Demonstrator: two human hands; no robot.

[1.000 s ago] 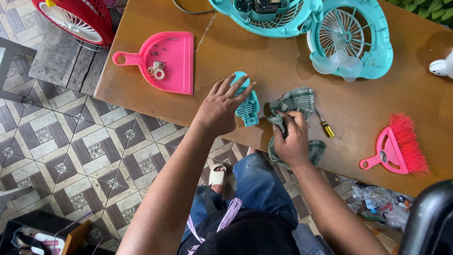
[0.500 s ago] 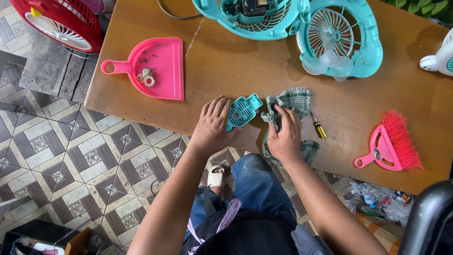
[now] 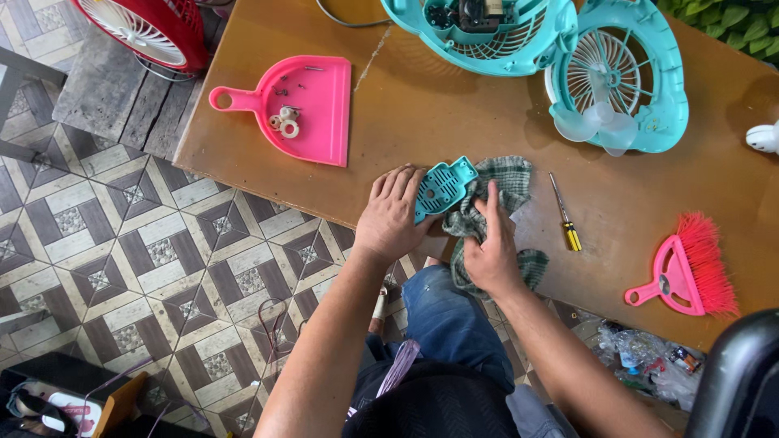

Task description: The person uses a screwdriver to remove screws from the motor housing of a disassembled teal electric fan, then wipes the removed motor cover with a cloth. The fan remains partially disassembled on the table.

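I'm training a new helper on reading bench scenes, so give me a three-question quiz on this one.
1. True or false: the left hand rests on the teal plastic part.
2. What lies under the right hand? A) checked cloth B) pink brush C) screwdriver
3. Fill in: the small white rings lie in the pink ____.

Key: 1 true; 2 A; 3 dustpan.
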